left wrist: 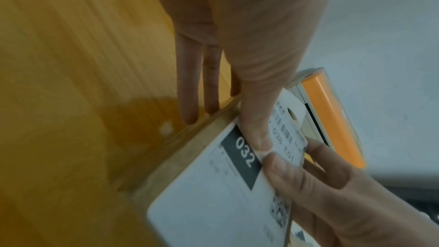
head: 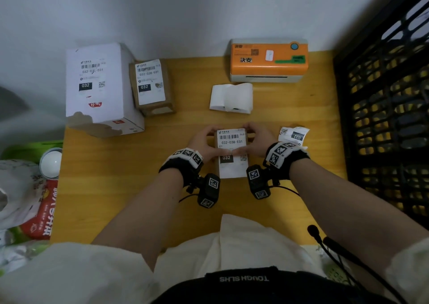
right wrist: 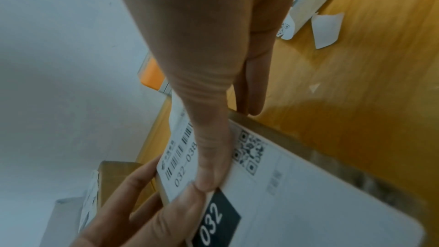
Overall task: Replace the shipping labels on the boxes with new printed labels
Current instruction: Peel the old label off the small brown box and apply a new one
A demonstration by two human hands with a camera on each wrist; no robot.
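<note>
A small brown cardboard box (head: 216, 167) lies on the yellow table (head: 116, 187) in front of me, topped by a white shipping label (head: 232, 141) printed 032-038-E01. My left hand (head: 204, 141) flanks its left side and my right hand (head: 255, 139) its right. Both thumbs meet at the label's middle and press it down. In the left wrist view the left thumb (left wrist: 256, 129) lies on the label (left wrist: 213, 204), fingers straight beside the box (left wrist: 190, 149). In the right wrist view the right thumb (right wrist: 211, 157) presses the label (right wrist: 308, 204).
An orange label printer (head: 269, 58) stands at the back with a fold of blank label paper (head: 232, 97) before it. A crumpled peeled label (head: 293, 135) lies right of my right hand. Two labelled boxes, white (head: 97, 87) and brown (head: 151, 85), stand back left. A black crate (head: 383, 118) borders the right.
</note>
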